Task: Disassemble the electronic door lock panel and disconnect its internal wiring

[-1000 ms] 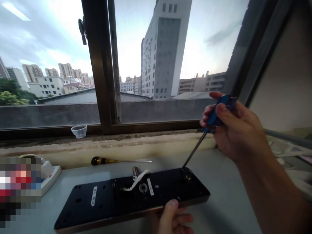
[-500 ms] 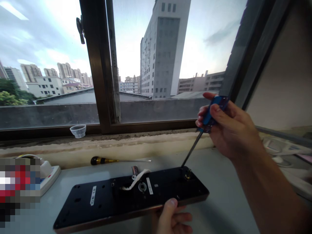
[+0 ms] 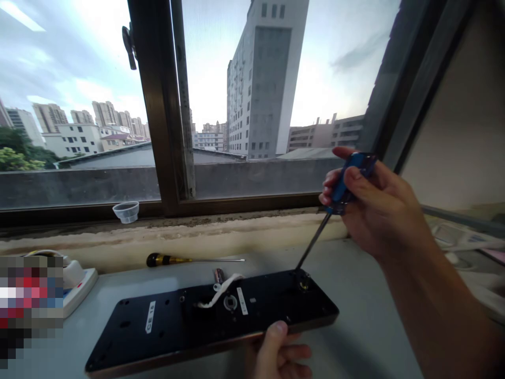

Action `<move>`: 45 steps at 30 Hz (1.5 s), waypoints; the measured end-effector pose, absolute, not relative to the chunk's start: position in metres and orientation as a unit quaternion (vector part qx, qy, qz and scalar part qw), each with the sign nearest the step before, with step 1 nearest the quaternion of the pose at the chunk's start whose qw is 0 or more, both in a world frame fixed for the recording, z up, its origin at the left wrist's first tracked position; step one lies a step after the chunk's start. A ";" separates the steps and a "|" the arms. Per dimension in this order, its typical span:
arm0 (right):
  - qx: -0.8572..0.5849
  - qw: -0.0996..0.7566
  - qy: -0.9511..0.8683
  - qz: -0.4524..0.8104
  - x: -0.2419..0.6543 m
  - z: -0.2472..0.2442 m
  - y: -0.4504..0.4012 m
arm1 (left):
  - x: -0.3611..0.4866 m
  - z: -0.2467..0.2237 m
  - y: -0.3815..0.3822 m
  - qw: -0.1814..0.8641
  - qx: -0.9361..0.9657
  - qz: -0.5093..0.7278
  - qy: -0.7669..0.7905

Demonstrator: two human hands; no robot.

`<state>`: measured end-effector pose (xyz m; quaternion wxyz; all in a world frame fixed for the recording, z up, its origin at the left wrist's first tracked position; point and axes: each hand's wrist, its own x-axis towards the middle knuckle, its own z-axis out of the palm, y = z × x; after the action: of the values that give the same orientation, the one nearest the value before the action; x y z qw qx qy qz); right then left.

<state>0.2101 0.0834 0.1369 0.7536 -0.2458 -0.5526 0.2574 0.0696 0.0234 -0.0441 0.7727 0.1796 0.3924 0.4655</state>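
Note:
A long black door lock panel lies tilted above the table, back side up, with a "CE 16" label and a white cable coming out of its middle. My left hand grips its near edge, thumb on top and fingers underneath. Wrapped around the blue handle of a screwdriver is my right hand. The screwdriver slants down to the panel's far right corner, beside a brass-coloured post. Its very tip is too dark to make out.
Behind the panel lie a second screwdriver with a yellow and black handle and a small battery-like cylinder. A clear plastic cup stands on the window ledge. A white power strip is at left, partly hidden by a blurred patch.
My right hand and the screwdriver have shifted slightly to the right, the tip still at the same corner. My left hand and the panel stay almost where they were.

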 end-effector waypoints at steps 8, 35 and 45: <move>-0.254 0.746 -0.558 0.261 0.206 0.136 0.085 | 0.069 -0.043 0.023 0.774 0.179 0.463 0.393; -0.306 0.787 -0.491 0.214 0.203 0.130 0.102 | 0.070 -0.048 0.023 0.781 0.178 0.474 0.365; -0.285 0.828 -0.441 0.200 0.207 0.135 0.098 | 0.069 -0.044 0.024 0.797 0.180 0.432 0.382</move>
<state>0.2071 0.0979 0.1347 0.8275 -0.2845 -0.4407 0.2002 0.0692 0.0239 -0.0436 0.7966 0.1796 0.3823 0.4324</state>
